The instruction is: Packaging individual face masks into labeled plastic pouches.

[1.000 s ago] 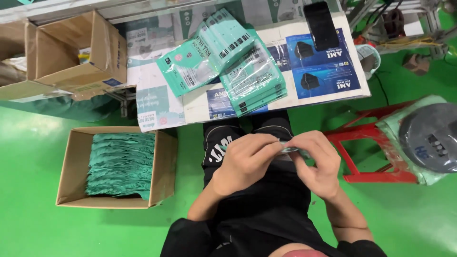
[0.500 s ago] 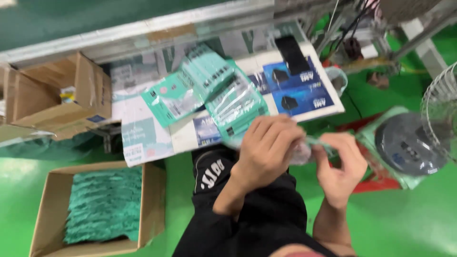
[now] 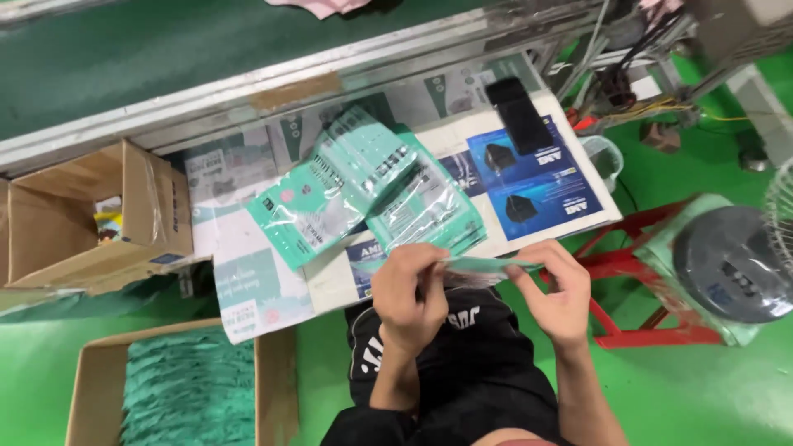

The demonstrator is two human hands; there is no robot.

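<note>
Both of my hands hold one flat green mask packet [image 3: 487, 268] edge-on above my lap, just in front of the table's near edge. My left hand [image 3: 410, 296] grips its left end and my right hand [image 3: 558, 289] pinches its right end. On the table [image 3: 330, 285] right behind it lies a fanned pile of green-and-clear packets [image 3: 376, 188].
Blue printed sheets [image 3: 537, 182] and a black phone [image 3: 519, 114] lie at the table's right. An open cardboard box of green masks [image 3: 190, 388] sits on the floor at lower left, another open box [image 3: 91, 219] stands at left. A red stool [image 3: 636, 272] and a round grey fan base [image 3: 731, 264] are at right.
My hands rose from my lap toward the table edge with the packet between them. The view tilted and shifted so the table now sits closer and slanted.
</note>
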